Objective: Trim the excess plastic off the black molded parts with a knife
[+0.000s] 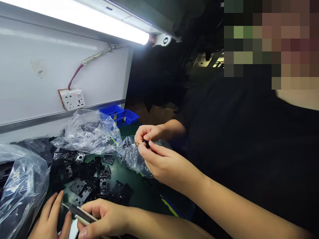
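My right hand (pixel 99 217), at the bottom of the view, is closed around a utility knife (pixel 83 214) with a dark and cream body. Its thin metal blade points up and left towards the fingers of my left hand (pixel 51 219). That left hand is at the bottom left corner, fingers stretched and apart, partly cut off by the frame. A white piece (pixel 73 229) shows between the two hands; its kind is not clear. Beyond them, flat black plastic parts (pixel 104 186) with cut-out holes lie in a loose heap.
At right, a person in a black top holds a small black part (pixel 146 143) in both hands (pixel 159 159). Clear plastic bags (pixel 89 132) cover the left and back of the green table (pixel 139 196). Blue bins (pixel 131 117) stand behind, below a wall socket (pixel 73 99) and tube light (pixel 99 23).
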Demonstrator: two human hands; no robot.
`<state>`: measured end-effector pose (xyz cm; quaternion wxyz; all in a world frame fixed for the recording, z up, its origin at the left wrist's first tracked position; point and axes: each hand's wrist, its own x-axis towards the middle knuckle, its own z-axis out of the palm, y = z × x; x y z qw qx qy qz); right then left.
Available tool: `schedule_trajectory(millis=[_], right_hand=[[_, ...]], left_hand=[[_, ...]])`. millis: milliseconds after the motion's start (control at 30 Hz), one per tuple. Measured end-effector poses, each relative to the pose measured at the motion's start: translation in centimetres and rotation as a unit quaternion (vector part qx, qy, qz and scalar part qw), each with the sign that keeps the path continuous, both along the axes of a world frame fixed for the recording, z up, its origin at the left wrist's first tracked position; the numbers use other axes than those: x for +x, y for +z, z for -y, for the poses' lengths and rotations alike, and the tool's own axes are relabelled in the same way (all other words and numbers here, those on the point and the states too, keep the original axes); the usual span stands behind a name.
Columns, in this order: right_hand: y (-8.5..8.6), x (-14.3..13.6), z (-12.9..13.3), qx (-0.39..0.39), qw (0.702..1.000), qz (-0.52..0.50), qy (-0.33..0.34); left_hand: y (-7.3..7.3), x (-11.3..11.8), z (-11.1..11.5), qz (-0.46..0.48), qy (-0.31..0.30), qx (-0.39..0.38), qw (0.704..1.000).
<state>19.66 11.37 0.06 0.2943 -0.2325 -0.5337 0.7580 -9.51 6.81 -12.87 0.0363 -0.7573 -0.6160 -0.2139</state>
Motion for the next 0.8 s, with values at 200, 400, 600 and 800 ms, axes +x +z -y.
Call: schedule_trajectory(millis=[200, 400, 600, 800], right_hand=[[-4.4, -6.4, 1.8, -0.049, 0.995, -0.038, 0.081], [-3.3, -5.5, 0.5, -0.044, 0.997, -0.060, 0.017], [-1.1, -3.6, -0.1, 0.011, 0.999, 0.014, -0.049], [-0.6, -3.9, 0.7, 0.023, 0.998, 0.050, -0.015]], left_hand=[[3.7, 2.2, 1.2, 0.024, 0.079, -0.028, 0.996], [5.4, 2.9, 1.6, 0.099, 0.070, -0.069, 0.990], [6.6, 3.1, 2.3, 0.216, 0.035, -0.062, 0.974], [9.1, 4.3, 3.3, 0.385, 0.054, -0.070, 0.919]])
